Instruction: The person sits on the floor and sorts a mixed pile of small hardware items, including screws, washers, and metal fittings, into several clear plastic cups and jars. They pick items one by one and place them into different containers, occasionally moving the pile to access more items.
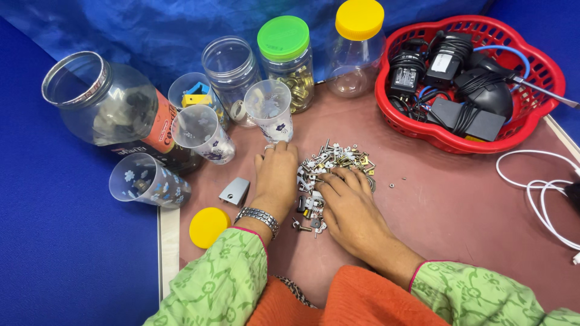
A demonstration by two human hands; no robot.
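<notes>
Center of the brown tabletop (435, 205): pile of small metal hardware (331, 163), silver w/ some brass bits, spread loose. L hand (276, 178) flat beside it, fingers together, holding nothing. R hand (350, 202) on pile, fingers curled into pieces. Yellow lid (208, 227) nr L wrist.

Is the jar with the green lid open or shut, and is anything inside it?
Shut: the green lid sits on the jar, which holds brass-coloured metal pieces.
</notes>
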